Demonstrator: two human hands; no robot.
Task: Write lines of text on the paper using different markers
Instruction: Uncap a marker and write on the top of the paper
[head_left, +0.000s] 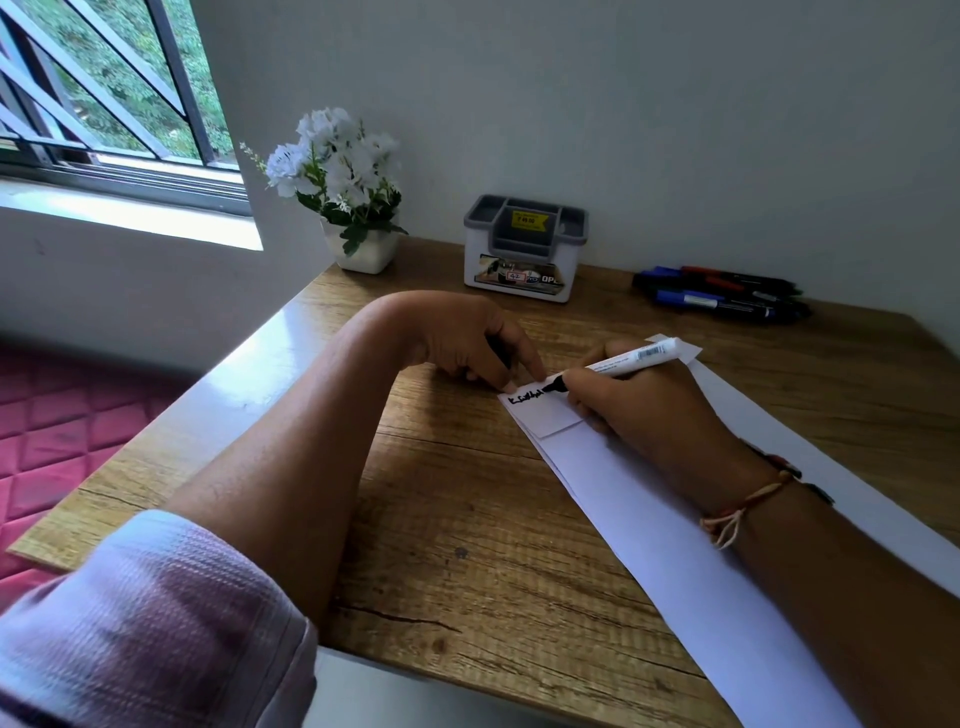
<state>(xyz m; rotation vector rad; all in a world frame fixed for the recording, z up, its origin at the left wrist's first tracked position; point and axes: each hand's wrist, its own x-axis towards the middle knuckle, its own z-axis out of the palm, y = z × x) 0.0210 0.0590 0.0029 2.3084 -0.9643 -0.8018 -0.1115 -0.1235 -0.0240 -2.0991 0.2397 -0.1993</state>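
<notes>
Head view: the wooden table (457, 519) carries a long white sheet (675, 545) running diagonally from the near right edge toward the centre. A smaller piece of paper (545, 413) lies on top of the sheet's far end. A line of black writing (524, 397) runs along the far edge of this paper. The right hand (644, 415) rests on the sheet, fingers and thumb pinching a white-barrelled marker (628, 359) near its black tip; the tip touches the paper at the end of the writing. A thread bracelet (748, 506) sits on the right wrist. The left hand (462, 338) presses its straight index fingertip on the paper's far left corner; the remaining fingers are curled around a dark object (500, 352), too hidden to identify. A lilac sleeve (140, 623) covers the left upper arm. A cluster of spare markers (722, 293), blue, red and black, lies at the far right of the table, well apart from the paper. A grey and white organiser box (524, 249) stands at the far edge against the wall, and a pot of white flowers (343, 182) stands at the far left corner beside the window (104, 93).
</notes>
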